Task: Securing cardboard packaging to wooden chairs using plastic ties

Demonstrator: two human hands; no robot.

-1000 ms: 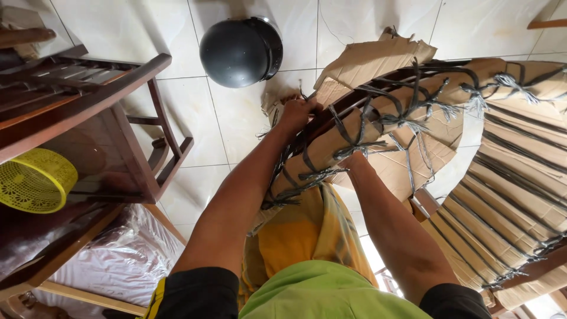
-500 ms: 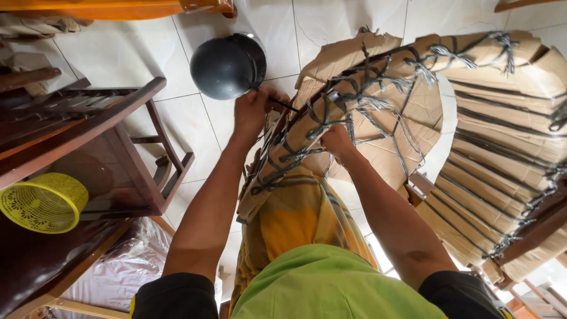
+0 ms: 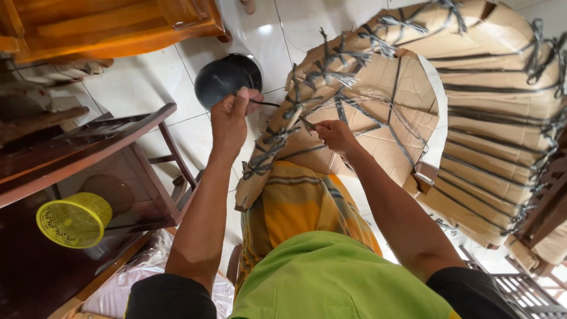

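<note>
Cardboard-wrapped furniture piece [image 3: 378, 112], bound with grey plastic twine [image 3: 331, 77], stands on white floor tiles just ahead of the person's yellow striped wrap [image 3: 295, 207]. Left hand [image 3: 231, 121], at the bundle's left edge, is closed around a strand of twine pulled taut. Right hand [image 3: 335, 134] rests against the cardboard's middle, fingers pinched tight on a small dark tool or twine end; which one cannot be told. Black helmet [image 3: 227, 77] lies just left of the bundle, and a yellow basket [image 3: 74, 220] sits well apart, far left.
</note>
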